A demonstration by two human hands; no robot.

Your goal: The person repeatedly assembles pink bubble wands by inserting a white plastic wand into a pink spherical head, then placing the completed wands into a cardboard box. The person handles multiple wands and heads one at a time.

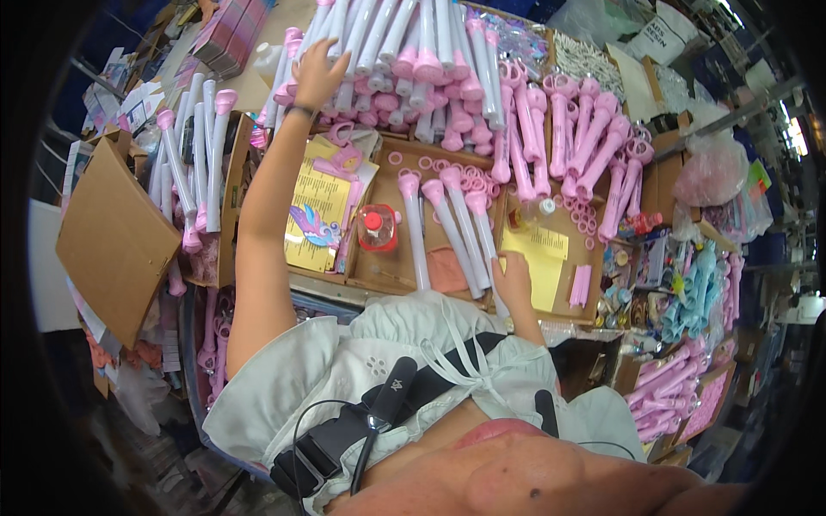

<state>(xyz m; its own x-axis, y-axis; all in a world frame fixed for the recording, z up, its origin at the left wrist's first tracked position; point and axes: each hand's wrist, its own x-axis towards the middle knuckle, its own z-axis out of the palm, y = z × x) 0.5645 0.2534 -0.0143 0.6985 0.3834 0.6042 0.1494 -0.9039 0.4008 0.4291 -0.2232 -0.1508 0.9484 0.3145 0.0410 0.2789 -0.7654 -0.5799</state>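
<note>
My left hand [317,76] is stretched far forward at the left end of a big pile of white tubes with pink ends [379,39]. Its fingers are spread, and I see nothing gripped in them. Close to my body, my right hand [514,282] closes around the lower part of a white tube with a pink knob [483,225]. That tube leans over the open cardboard tray [391,277], beside more tubes of the same kind [453,232]. Small pink rings [476,181] lie behind them. A yellow sheet [551,249] is to the right of my right hand.
A clear bottle with a red cap [373,225] stands in the tray. Left of it lie yellow printed cards [311,202]. Pink wands [594,138] are heaped at the right. A box of tubes [196,159] and a cardboard flap [116,232] stand at the left.
</note>
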